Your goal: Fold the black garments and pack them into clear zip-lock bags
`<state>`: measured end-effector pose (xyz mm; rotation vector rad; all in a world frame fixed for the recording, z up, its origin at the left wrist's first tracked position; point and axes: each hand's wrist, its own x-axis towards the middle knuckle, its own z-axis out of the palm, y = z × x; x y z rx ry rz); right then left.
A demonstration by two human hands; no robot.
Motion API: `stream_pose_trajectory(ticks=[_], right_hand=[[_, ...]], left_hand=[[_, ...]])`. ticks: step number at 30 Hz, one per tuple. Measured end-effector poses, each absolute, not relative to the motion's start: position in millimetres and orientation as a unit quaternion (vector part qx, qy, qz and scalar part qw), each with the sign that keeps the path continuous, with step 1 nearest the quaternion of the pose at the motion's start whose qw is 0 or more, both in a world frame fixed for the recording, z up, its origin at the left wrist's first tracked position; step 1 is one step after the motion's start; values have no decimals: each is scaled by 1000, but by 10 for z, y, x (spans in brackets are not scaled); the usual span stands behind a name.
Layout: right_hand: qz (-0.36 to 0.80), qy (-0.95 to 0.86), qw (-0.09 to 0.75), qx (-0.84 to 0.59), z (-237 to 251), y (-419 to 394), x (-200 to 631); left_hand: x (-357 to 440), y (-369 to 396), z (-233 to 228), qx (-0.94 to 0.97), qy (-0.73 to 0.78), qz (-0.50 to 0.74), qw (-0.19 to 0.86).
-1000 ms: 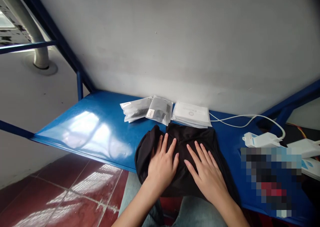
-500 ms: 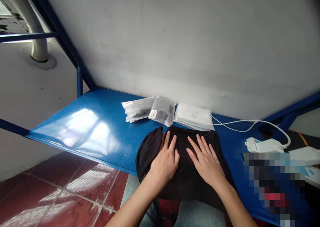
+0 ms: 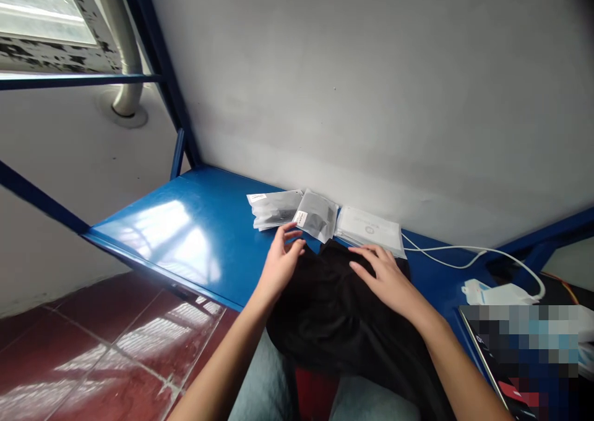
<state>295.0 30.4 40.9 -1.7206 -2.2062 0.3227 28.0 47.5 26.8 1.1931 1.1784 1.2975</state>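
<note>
A black cloth garment [image 3: 343,316], bunched and wrinkled, lies over the blue shelf's front edge and hangs down over the lap. My left hand [image 3: 282,257] is at its far left corner, fingers curved and apart, with no cloth visibly gripped. Its fingertips come close to a grey plastic packet [image 3: 315,213]. My right hand [image 3: 383,275] rests on the garment's far right part, fingers stretched and slightly spread.
Along the wall sit more grey packets [image 3: 273,209] and a stack of white packets [image 3: 371,228] on the blue shelf [image 3: 223,192]. To the right, a white cable [image 3: 501,251] runs to a white power strip [image 3: 494,294]. Pixelated items lie at lower right.
My left hand has lifted from lying flat and moved left and up. The garment's smooth top and rolled left side are now rumpled and shifted. The view has turned slightly left.
</note>
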Motion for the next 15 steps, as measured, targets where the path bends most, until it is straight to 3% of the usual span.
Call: stream_pose_trajectory(ticks=[4,10,15], right_hand=[[178,-787,233,-542,696,961,2558],[150,-813,171,-536,504,2121,2189],[169,-797,135,-564,242,2448,2288]], left_hand=[[-43,936,403,555,569,446,411],[-56,1313,336,605,608,303,415],[57,1403,286,615,576,323,431]])
